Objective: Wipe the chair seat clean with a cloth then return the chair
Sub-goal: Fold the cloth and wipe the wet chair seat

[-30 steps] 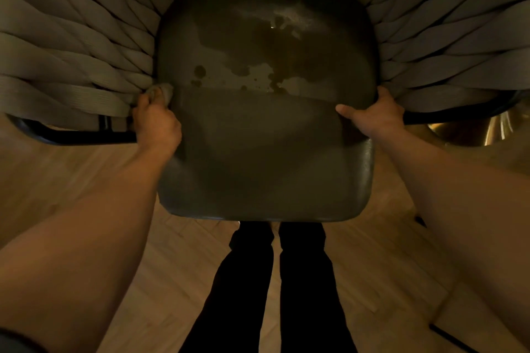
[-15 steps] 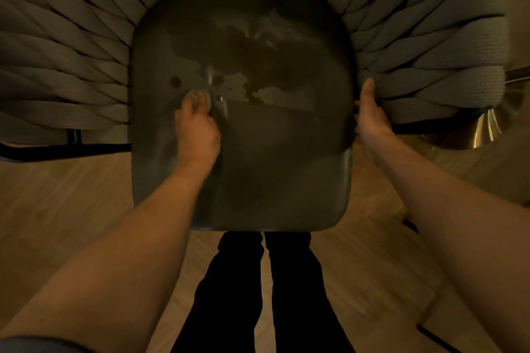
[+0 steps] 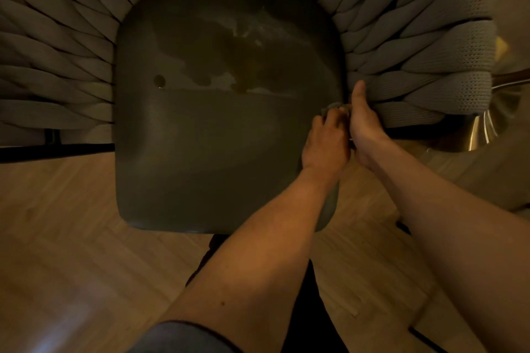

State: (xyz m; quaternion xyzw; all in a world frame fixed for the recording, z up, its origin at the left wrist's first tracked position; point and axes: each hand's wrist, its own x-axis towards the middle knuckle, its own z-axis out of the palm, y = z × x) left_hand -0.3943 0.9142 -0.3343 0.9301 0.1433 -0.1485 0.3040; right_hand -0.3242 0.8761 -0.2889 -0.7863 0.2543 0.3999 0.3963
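The left hand [image 3: 325, 142] presses a small wad of cloth [image 3: 332, 107] onto the chair seat [image 3: 215, 137], its fingers curled over the cloth so that only a pale edge shows past the fingertips. The cloth sits at the seat's right edge, about halfway along its depth. Just beside it, touching the left hand, the right hand [image 3: 364, 126] grips that same edge of the seat, thumb stretched up along the rim and the other fingers hidden below it. The dark seat carries a broad irregular wet stain [image 3: 238, 66] across its far half and one small round spot [image 3: 159, 80] near its left side. Thick woven straps [image 3: 424, 46] fan out around the seat's back and sides. Below lies a wooden floor [image 3: 71, 252], and a shiny metal base [image 3: 484, 123] stands at the right.
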